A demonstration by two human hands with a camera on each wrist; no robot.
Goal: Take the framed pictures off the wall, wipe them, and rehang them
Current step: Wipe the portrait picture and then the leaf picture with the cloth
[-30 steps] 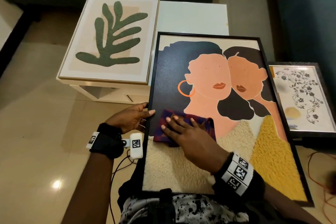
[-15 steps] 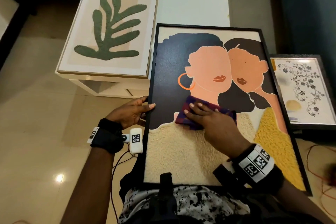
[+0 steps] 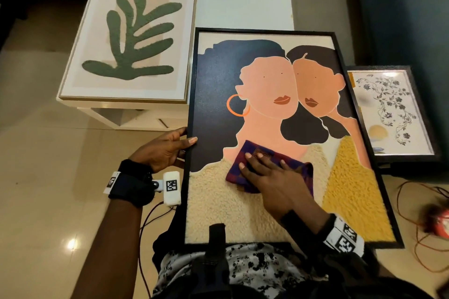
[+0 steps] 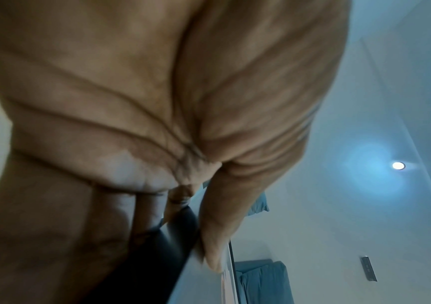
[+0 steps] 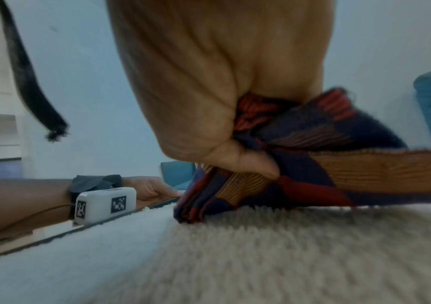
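Note:
A large black-framed picture (image 3: 213, 104) of two faces lies flat across my lap, its far end toward the white table. My left hand (image 3: 167, 150) grips its left edge, thumb on the front and fingers underneath; the left wrist view shows those fingers (image 4: 152, 214) curled round the dark frame edge (image 4: 180, 232). My right hand (image 3: 267, 175) presses a folded red, navy and orange cloth (image 3: 257, 150) onto the picture below the left figure's neck. In the right wrist view the thumb (image 5: 248, 162) pinches a fold of the cloth (image 5: 313, 133) above the fuzzy cream area (image 5: 235, 257).
A light-framed green leaf picture (image 3: 131, 39) lies on the white table (image 3: 243, 7) ahead. A dark-framed floral picture (image 3: 393, 114) lies to the right by the dark blue wall. Orange cables (image 3: 413, 201) and a red object (image 3: 439, 223) are on the tiled floor at right.
My right hand has slid the cloth rightward across the picture, from near the left edge to below the neck. The left hand has kept its hold on the frame.

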